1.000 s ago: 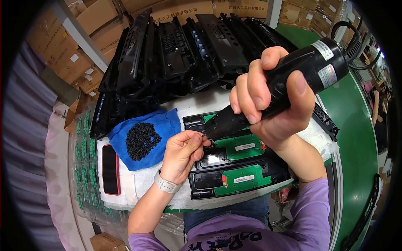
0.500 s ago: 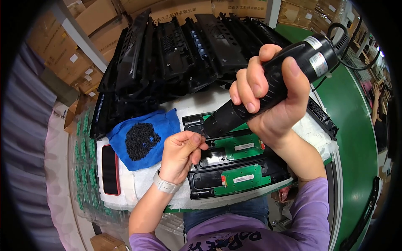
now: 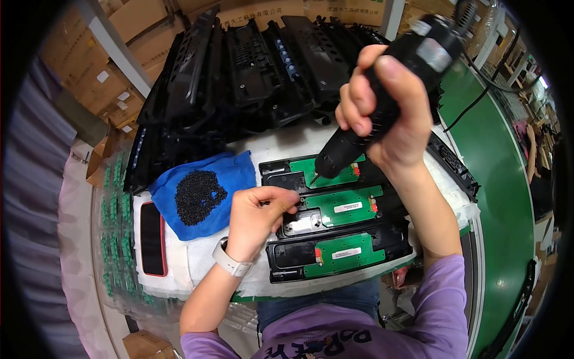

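My right hand is wrapped round a black electric screwdriver, held tilted with its bit pointing down at the left part of the farthest green circuit board; whether it touches is unclear. My left hand, a white band on its wrist, has thumb and forefinger pinched beside the middle green circuit board; anything between the fingertips is too small to make out. A nearer green circuit board lies in a black plastic panel. The other two boards sit in similar black panels.
Left of my left hand, a blue cloth carries a pile of small black screws. A red-edged phone lies beside it. Stacked black plastic parts stand behind. Clear trays of green boards are at the left. A cable hangs right.
The screwdriver has swung more upright, its tip moving right from beside my left fingertips to over the far board. My left hand stays near the same spot, still pinched.
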`<state>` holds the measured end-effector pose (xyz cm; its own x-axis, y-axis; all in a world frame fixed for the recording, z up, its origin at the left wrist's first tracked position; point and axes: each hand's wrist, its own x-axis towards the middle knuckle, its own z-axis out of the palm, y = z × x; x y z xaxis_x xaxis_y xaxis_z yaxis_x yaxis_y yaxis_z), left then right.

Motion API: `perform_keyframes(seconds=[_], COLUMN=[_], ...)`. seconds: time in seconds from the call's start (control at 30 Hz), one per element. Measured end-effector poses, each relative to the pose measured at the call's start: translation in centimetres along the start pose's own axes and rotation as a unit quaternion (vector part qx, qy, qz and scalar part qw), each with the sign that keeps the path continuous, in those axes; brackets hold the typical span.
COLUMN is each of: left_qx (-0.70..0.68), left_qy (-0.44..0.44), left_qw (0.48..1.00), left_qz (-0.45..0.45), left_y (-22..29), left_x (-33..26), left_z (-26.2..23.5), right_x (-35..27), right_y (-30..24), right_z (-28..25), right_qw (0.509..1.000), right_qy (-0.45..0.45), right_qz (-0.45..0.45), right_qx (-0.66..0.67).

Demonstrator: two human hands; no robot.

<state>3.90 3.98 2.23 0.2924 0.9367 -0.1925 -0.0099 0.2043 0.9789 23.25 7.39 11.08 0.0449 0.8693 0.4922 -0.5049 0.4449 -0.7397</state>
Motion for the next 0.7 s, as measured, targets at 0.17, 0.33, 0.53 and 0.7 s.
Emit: perform_keyframes(seconds=[0.17,0.33,0.53,0.7], left_qx=[-0.026,-0.033,-0.037,-0.051], left_qy=[-0.009,-0.037,-0.059,-0.074], left_qw=[1.0,0.999,0.998,0.996], left_qz=[0.008,-0.001,0.001,0.021], left_y=[-0.3,-0.4,-0.3,-0.6], left_x=[0.1,0.1,0.1,0.2], left_z=[0.0,0.0,0.1,-0.1], right_x=[0.7,0.7,1.0,1.5], right_y=[2.4,3.2,3.7,4.4], right_z=[-1.2,-1.6,-1.5,-1.2], right_qw=[0.981,0.981,0.983,0.978], right_qy=[-0.029,-0.023,-0.023,-0.03], right_qz=[-0.027,-0.034,-0.028,-0.033], right_qx=[-0.191,-0.188,-0.18,-0.205])
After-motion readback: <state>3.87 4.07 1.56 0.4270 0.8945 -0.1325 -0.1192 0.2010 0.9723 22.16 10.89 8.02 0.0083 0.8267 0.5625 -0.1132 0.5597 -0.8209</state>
